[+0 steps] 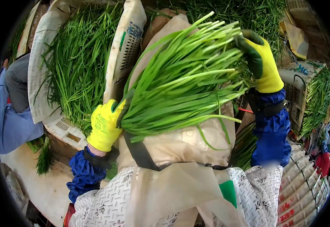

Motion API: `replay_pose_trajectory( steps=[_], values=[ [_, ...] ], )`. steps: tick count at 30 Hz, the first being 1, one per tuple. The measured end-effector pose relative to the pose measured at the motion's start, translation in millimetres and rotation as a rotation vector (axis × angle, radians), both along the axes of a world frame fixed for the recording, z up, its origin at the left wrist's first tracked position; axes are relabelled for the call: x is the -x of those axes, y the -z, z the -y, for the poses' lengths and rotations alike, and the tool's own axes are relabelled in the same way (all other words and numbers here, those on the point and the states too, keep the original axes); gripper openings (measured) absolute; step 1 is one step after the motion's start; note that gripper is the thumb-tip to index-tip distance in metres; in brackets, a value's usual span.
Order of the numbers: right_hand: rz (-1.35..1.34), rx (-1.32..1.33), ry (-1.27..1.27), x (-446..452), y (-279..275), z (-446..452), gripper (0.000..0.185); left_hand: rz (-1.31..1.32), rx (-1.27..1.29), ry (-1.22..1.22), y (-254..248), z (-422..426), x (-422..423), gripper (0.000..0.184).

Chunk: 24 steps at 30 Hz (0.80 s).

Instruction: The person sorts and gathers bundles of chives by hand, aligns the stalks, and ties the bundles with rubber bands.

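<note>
A large bunch of long green leafy stalks (180, 79) lies across my lap, its pale stem ends fanned toward the right. My left hand (106, 123), in a yellow glove with dark green fingertips, is closed round the leaf end of the bunch. At the pale stem ends, my right hand (259, 60), gloved the same way, has its fingers curled against the stalks; its fingertips are partly hidden there. A few loose stalks hang below the bunch over the beige apron (180, 147).
To the left stands a white plastic crate (125, 49) lined with printed paper and full of green stalks. More greens (240, 11) lie beyond my lap. Another filled crate (295, 87) is at the right. A person in blue clothing (17, 121) is at the far left.
</note>
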State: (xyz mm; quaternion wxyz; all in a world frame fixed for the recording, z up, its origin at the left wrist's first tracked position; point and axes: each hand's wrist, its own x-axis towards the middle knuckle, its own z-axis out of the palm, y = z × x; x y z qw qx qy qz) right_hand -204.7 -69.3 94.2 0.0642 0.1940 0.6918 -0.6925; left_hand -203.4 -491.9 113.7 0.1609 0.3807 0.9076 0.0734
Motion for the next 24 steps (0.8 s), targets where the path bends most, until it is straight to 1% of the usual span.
replay_pose_trajectory(
  steps=[1, 2, 3, 5, 7, 8, 9, 10, 11, 13, 14, 15, 17, 18, 19, 20, 21, 22, 24],
  values=[
    [0.017, 0.076, 0.016, -2.2, 6.4, -10.5, 0.022, 0.021, 0.025, -0.011, -0.3, -0.4, -0.4, 0.055],
    [-0.061, -0.129, 0.069, -4.0, 13.5, -17.8, 0.022, 0.036, 0.034, -0.016, 0.6, 0.4, -1.3, 0.055],
    [-0.034, -0.116, 0.102, -2.1, 4.5, -31.3, 0.022, 0.054, 0.041, -0.023, 2.0, 0.4, -1.2, 0.056],
    [-0.035, -0.293, 0.39, -3.2, 8.8, -73.0, 0.024, 0.037, 0.02, 0.009, 1.5, -0.9, -1.0, 0.054],
    [-0.288, -0.666, 0.34, -3.8, -1.5, -74.1, 0.03, 0.025, -0.013, -0.002, -2.2, -0.8, 0.1, 0.053],
    [-0.298, -0.474, 0.315, -4.6, -24.3, -45.7, 0.036, 0.017, 0.001, -0.016, -0.8, -1.6, 0.5, 0.055],
    [-0.286, -0.473, 0.197, -6.2, -52.0, -9.7, 0.035, 0.016, 0.011, -0.018, 0.7, -2.4, -1.4, 0.056],
    [-0.265, -0.373, 0.106, -8.8, -70.3, 16.3, 0.036, 0.027, 0.057, -0.025, 1.1, -3.3, -1.8, 0.063],
    [-0.31, -0.533, -0.163, -8.1, -77.7, 25.0, 0.036, 0.015, 0.058, -0.012, 0.1, -6.6, 0.7, 0.064],
    [-0.514, -0.969, -0.568, 1.7, -72.9, 39.8, 0.036, 0.002, 0.07, 0.0, -5.5, -9.4, 0.4, 0.065],
    [-0.516, -1.021, -0.702, 4.5, -67.2, 43.7, 0.039, 0.011, 0.081, -0.006, -2.7, -6.9, -0.7, 0.066],
    [-0.583, -0.984, -0.768, 6.3, -59.4, 48.3, 0.037, 0.005, 0.082, -0.006, -4.5, -4.7, -0.7, 0.067],
    [-0.649, -0.989, -0.651, -2.0, -49.4, 55.5, 0.034, -0.001, 0.07, -0.002, -6.1, -3.1, -1.4, 0.067],
    [-0.538, -0.894, -0.662, -2.4, -57.0, 50.5, 0.031, -0.023, 0.011, -0.012, -0.9, 1.7, -2.9, 0.066],
    [-0.606, -0.93, -0.47, -8.5, -51.5, 39.2, 0.034, -0.021, -0.023, -0.029, 0.5, 2.8, -3.8, 0.066],
    [-0.432, -0.793, -0.299, -10.7, -53.3, 31.3, 0.033, -0.019, -0.054, -0.044, 1.5, 5.1, -4.1, 0.066],
    [-0.342, -0.772, -0.194, -4.4, -54.5, 26.2, 0.031, -0.017, -0.087, -0.051, 2.5, 6.8, -4.2, 0.066],
    [-0.362, -0.786, -0.107, -4.4, -55.2, 31.4, 0.025, -0.017, -0.064, -0.041, 4.1, 7.2, -3.2, 0.065],
    [-0.279, -0.736, -0.095, -7.2, -63.8, 31.9, 0.02, -0.006, -0.021, -0.008, 7.1, 6.8, -1.9, 0.065]
  ],
)
